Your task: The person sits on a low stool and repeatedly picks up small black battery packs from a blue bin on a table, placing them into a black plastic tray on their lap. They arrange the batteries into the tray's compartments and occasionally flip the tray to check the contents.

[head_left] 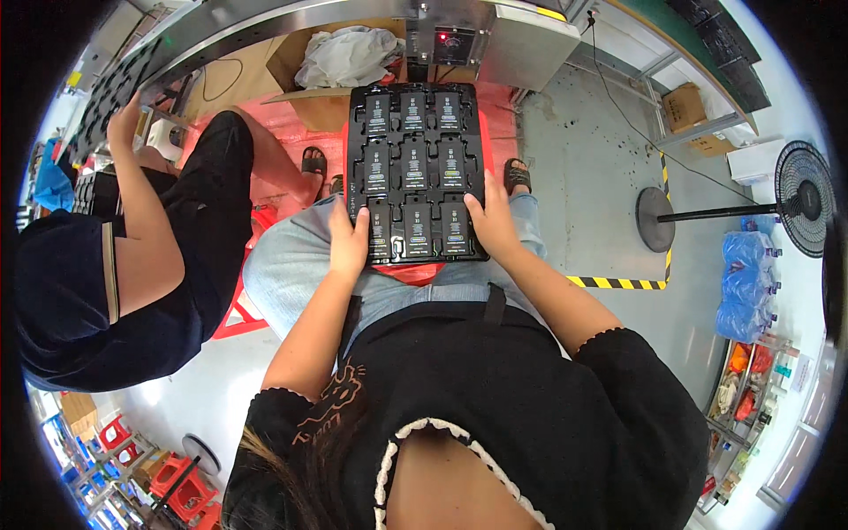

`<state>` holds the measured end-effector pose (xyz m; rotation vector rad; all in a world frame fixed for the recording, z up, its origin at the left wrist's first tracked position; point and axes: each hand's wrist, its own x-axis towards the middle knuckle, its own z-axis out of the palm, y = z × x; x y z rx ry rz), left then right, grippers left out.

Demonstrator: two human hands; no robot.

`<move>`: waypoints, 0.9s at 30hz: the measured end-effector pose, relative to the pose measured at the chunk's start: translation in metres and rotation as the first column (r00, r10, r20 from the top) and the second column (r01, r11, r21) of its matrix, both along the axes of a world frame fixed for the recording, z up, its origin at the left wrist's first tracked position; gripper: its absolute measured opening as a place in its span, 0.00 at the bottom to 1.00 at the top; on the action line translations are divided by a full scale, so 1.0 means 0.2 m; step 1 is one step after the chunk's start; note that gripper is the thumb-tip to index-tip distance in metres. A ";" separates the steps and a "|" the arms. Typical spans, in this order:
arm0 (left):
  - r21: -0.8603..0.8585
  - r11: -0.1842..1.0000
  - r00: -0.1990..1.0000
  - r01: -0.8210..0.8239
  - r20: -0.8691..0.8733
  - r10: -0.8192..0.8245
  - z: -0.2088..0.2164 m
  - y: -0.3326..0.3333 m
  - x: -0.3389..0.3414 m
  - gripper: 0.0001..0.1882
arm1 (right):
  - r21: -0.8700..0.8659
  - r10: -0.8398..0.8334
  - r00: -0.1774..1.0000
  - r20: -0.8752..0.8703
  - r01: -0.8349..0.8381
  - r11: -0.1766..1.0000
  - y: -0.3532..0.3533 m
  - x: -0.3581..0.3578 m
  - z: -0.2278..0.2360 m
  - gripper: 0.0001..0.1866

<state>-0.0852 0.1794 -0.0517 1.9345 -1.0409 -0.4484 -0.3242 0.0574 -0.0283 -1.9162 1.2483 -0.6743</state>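
Note:
A black plastic tray (pixel 356 132) rests over my lap, its far end above a red surface. Flat black batteries (pixel 413 163) with pale print lie in its pockets, in three columns and three rows. My left hand (pixel 348 243) grips the tray's near left edge, thumb on the rim. On the near right edge my right hand (pixel 496 221) has its thumb over the rim, the other fingers along the side. The tray partly hides the fingers of both hands.
A co-worker (pixel 132 265) sits close on my left, one hand raised to a dark tray (pixel 110 102). Ahead are a metal workbench (pixel 256 40) and a cardboard box (pixel 322 110) with white plastic. A standing fan (pixel 802 199) and blue water bottles (pixel 749 274) are at the right.

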 end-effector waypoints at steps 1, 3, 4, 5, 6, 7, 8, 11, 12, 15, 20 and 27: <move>0.028 0.999 0.978 0.041 -0.205 -0.035 -0.02 -0.01 0.01 0.31 | -0.007 -0.011 1.000 -0.002 0.011 1.000 0.00 0.01 -0.02 0.34; -0.040 0.993 0.963 0.112 -0.242 -0.119 0.03 -0.02 0.00 0.29 | -0.019 -0.041 0.999 -0.012 0.041 0.999 0.01 0.02 -0.06 0.35; -0.073 0.987 0.954 0.142 -0.257 -0.156 0.06 -0.01 0.00 0.27 | -0.003 -0.033 0.999 -0.007 0.033 0.999 0.02 0.02 -0.06 0.36; -0.064 0.989 0.957 0.136 -0.250 -0.148 0.06 0.00 -0.01 0.27 | 0.012 -0.026 1.000 -0.002 0.026 1.000 0.02 0.02 -0.05 0.37; -0.058 0.990 0.960 0.129 -0.241 -0.139 0.05 0.00 0.00 0.26 | 0.026 -0.019 1.000 0.005 0.019 0.999 0.01 0.03 -0.05 0.37; -0.051 0.991 0.964 0.123 -0.233 -0.131 0.04 0.00 0.00 0.26 | -0.009 0.003 1.000 -0.016 -0.003 1.000 0.01 0.03 -0.04 0.40; -0.062 0.991 0.969 0.117 -0.212 -0.128 -0.01 0.01 0.02 0.26 | -0.044 0.025 0.999 -0.038 -0.026 0.999 0.02 0.03 -0.04 0.42; -0.077 0.987 0.968 0.143 -0.197 -0.156 -0.05 0.00 0.03 0.25 | -0.063 0.025 0.997 -0.071 -0.029 0.998 0.02 0.02 -0.02 0.45; -0.046 0.988 0.953 0.148 -0.261 -0.155 -0.02 0.00 0.03 0.25 | -0.047 0.011 0.999 -0.042 -0.013 0.999 0.02 0.01 -0.03 0.44; -0.028 0.982 0.926 0.187 -0.327 -0.186 -0.04 0.05 0.06 0.28 | 0.113 -0.013 1.000 0.016 0.011 0.994 0.04 -0.04 0.04 0.36; 0.092 0.984 0.946 0.150 -0.304 -0.116 0.08 0.21 -0.05 0.26 | 0.301 -0.072 0.994 -0.087 0.095 0.949 0.20 -0.12 0.16 0.19; 0.317 0.942 0.977 0.108 -0.211 -0.041 0.30 0.06 0.10 0.30 | 0.636 -0.152 0.982 -0.112 0.189 0.749 0.12 -0.17 0.09 0.24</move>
